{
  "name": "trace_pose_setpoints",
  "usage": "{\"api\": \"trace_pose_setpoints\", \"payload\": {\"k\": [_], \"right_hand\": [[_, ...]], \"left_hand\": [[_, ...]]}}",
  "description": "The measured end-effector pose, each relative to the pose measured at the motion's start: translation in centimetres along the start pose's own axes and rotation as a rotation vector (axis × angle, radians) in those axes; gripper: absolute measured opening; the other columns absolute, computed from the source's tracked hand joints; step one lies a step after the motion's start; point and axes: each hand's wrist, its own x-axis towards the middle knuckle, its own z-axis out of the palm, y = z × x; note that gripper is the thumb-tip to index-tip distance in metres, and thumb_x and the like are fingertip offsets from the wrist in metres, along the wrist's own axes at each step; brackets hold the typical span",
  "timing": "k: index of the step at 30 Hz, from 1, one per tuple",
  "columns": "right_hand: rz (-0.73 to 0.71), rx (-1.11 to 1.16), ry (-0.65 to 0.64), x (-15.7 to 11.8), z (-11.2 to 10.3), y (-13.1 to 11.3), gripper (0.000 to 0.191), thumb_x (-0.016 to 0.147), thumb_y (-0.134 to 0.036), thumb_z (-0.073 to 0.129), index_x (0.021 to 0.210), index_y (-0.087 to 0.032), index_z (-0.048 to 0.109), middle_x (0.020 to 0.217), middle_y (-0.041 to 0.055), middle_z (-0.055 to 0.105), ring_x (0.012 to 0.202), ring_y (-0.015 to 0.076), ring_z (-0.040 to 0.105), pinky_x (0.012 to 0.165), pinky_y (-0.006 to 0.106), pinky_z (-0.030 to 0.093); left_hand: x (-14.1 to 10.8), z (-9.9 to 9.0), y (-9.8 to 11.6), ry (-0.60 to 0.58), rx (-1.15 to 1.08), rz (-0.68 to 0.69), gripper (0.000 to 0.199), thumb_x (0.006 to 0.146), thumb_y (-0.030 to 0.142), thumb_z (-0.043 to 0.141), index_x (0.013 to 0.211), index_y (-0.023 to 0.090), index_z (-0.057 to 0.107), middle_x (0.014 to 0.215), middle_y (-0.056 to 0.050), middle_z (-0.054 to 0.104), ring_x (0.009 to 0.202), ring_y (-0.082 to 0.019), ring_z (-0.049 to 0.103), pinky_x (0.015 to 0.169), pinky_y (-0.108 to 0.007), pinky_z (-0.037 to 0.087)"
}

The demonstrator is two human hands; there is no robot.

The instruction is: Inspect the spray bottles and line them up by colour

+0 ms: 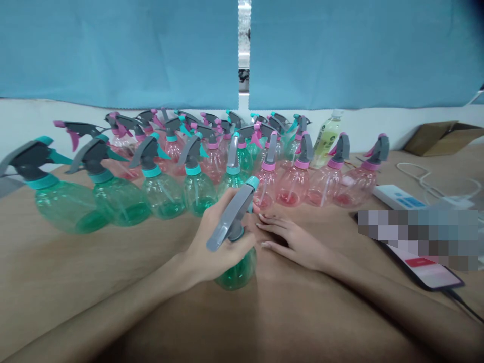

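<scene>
My left hand (217,242) is wrapped round the neck of a green spray bottle (237,272) with a grey trigger head and a teal collar. That bottle stands upright near the front of the table, its nozzle turned away from me and slightly right. Just right of it, my right hand (291,237) lies low over the tabletop, fingers stretched out towards the bottle and holding nothing. Beyond both hands runs a front row of spray bottles, green ones (164,194) with teal collars at left and pink ones (293,186) with pink collars at right.
Several more spray bottles (214,156) crowd behind the front row. A drink bottle (328,138) stands at the back right, near a cardboard box (440,137). On the right lie a power strip (403,197), white cables (423,176) and a phone (434,272) with a cord.
</scene>
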Motion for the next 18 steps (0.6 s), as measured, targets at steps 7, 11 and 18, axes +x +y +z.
{"api": "trace_pose_setpoints", "payload": {"k": [7, 11, 18], "right_hand": [[0.008, -0.001, -0.015, 0.04, -0.12, -0.17, 0.054, 0.091, -0.051, 0.046, 0.137, -0.023, 0.044, 0.143, 0.0071, 0.044, 0.135, 0.0251, 0.036, 0.111, 0.05, 0.03], [0.002, 0.004, -0.015, 0.05, -0.16, -0.19, 0.054, 0.091, -0.05, 0.046, 0.137, -0.023, 0.045, 0.143, 0.0078, 0.044, 0.134, 0.0256, 0.037, 0.11, 0.051, 0.03], [0.003, 0.01, 0.004, -0.02, -0.03, -0.06, 0.051, 0.09, -0.05, 0.047, 0.135, -0.025, 0.048, 0.143, 0.0068, 0.045, 0.133, 0.0264, 0.038, 0.109, 0.051, 0.032]], "left_hand": [[-0.05, -0.02, 0.02, 0.003, -0.023, 0.045, 0.025, 0.07, 0.01, 0.05, 0.091, 0.023, 0.046, 0.079, 0.002, 0.062, 0.064, -0.014, 0.06, 0.06, -0.028, 0.049], [-0.1, -0.09, 0.24, 0.014, -0.067, 0.047, 0.023, 0.071, 0.011, 0.052, 0.09, 0.023, 0.046, 0.079, 0.002, 0.061, 0.062, -0.013, 0.057, 0.06, -0.028, 0.05], [0.02, 0.09, -0.1, 0.016, -0.01, -0.018, 0.029, 0.071, 0.015, 0.053, 0.097, 0.025, 0.046, 0.075, 0.001, 0.058, 0.084, -0.022, 0.062, 0.064, -0.031, 0.049]]}}
